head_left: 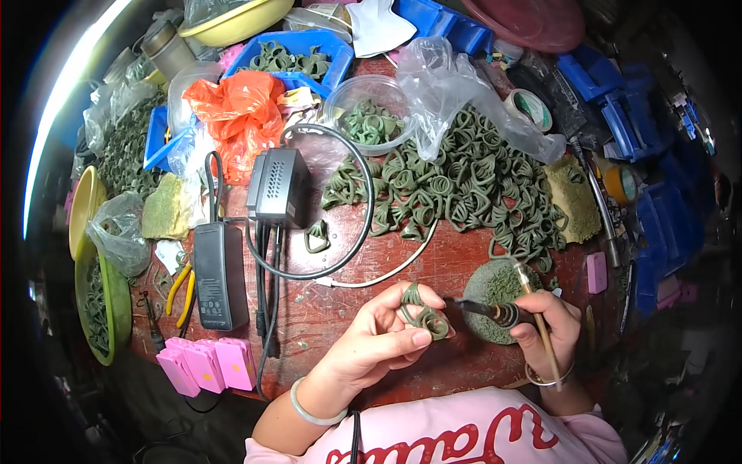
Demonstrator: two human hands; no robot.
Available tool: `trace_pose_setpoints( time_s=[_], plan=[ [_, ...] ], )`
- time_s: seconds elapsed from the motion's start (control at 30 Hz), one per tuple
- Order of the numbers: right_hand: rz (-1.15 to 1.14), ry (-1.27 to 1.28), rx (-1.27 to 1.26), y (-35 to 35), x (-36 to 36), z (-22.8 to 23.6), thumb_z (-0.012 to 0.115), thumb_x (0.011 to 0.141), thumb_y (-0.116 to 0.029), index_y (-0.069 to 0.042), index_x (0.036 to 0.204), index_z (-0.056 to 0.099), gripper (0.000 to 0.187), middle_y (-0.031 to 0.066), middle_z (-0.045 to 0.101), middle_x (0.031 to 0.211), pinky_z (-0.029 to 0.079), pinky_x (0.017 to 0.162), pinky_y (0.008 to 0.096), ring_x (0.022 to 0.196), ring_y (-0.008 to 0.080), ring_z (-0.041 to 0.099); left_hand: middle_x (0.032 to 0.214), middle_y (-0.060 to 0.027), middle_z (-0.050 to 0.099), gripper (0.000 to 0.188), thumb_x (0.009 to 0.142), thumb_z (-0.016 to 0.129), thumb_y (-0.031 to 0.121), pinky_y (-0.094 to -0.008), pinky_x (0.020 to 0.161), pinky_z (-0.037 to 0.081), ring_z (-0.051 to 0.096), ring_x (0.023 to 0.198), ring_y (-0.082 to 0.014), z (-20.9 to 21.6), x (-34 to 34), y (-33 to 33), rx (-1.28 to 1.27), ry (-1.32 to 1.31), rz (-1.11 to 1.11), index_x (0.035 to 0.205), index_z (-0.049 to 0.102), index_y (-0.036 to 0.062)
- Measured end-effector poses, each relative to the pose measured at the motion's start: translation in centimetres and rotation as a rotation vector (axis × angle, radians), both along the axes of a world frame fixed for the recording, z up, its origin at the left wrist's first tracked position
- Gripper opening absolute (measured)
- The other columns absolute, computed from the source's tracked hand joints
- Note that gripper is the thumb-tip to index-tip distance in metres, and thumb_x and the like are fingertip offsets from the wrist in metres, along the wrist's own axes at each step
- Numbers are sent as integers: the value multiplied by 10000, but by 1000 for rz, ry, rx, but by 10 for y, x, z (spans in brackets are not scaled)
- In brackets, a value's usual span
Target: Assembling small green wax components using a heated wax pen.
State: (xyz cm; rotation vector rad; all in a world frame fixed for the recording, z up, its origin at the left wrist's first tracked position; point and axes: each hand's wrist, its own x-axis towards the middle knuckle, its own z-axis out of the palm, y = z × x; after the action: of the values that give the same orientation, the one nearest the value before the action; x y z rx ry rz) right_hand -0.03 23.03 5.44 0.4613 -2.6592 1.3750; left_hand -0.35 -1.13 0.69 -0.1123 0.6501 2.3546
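Note:
My left hand (362, 348) is closed, pinching a green ring-shaped piece (431, 322) with coiled bands between thumb and fingers. Closed as well, my right hand (558, 325) grips a dark pen-like tool (481, 309), its thin tip near the green piece; whether they touch I cannot tell. A slim brush-like stick (547, 340) also lies between the right fingers, slanting across the hand. Under the tool sits a round pad (488, 282) coated with green crumbs. Beyond my hands spreads a large heap of similar green rings (464, 185), and one loose ring (317, 237) lies apart.
On the red table (386, 267) stand a grey box (276, 185) with looped cables and a black power adapter (219, 271). Pink blocks (207, 365) and yellow-handled pliers (182, 294) lie left. Behind are a clear tub (336, 104), orange bag (236, 104) and blue bin (340, 54).

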Motion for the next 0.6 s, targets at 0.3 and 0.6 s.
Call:
trace_pose_setpoints(
  time_s=[0.3, 0.6],
  plan=[
    [60, 41, 141, 12, 5, -7, 781, 781, -319, -24, 850, 596, 354, 83, 577, 644, 459, 499, 311, 540, 229, 589, 915, -192, 619, 456, 779, 671, 104, -175, 443, 345, 490, 586, -90, -2, -2, -1, 44, -31, 26, 1170, 471, -23],
    [76, 72, 188, 12, 5, -10, 800, 760, -298, -37, 836, 593, 342, 82, 572, 633, 459, 473, 322, 526, 240, 595, 915, -113, 665, 440, 822, 670, 155, -184, 477, 288, 470, 600, -71, -5, -1, -3, 42, 20, 0, 1206, 489, 40]
  ],
)
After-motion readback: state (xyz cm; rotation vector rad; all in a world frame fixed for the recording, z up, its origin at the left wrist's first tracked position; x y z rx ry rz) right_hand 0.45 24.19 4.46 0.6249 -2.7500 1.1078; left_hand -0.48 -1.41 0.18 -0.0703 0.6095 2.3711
